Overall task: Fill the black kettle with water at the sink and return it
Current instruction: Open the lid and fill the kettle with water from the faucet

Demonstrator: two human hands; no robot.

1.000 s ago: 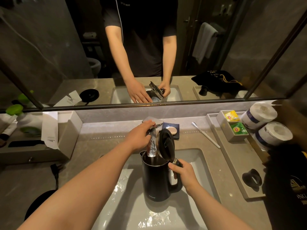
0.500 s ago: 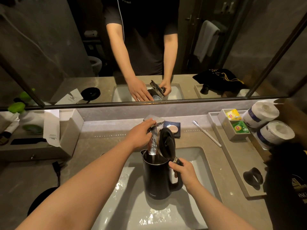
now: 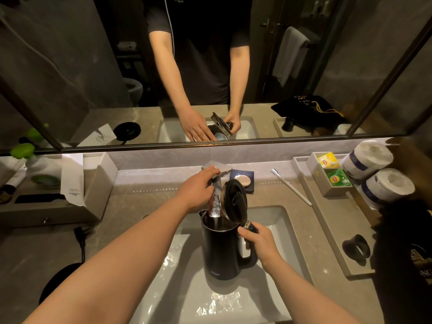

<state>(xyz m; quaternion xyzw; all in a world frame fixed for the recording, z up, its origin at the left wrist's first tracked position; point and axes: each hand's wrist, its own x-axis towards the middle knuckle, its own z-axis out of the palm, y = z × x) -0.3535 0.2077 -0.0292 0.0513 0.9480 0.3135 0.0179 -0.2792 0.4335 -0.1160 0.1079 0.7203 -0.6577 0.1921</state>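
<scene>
The black kettle (image 3: 221, 250) stands upright in the sink (image 3: 275, 220), toward the back of the basin and directly under the faucet (image 3: 216, 181). It is a tall, smooth, matte cylinder with a loop handle on the side facing the basin's right wall and a small pale mark low on its front. Its round lid (image 3: 234, 200) is hinged open and stands nearly vertical above the handle side, beside the spout. A thin stream of water (image 3: 216, 222) falls from the faucet into the open mouth; how full it is I cannot quite tell.
</scene>
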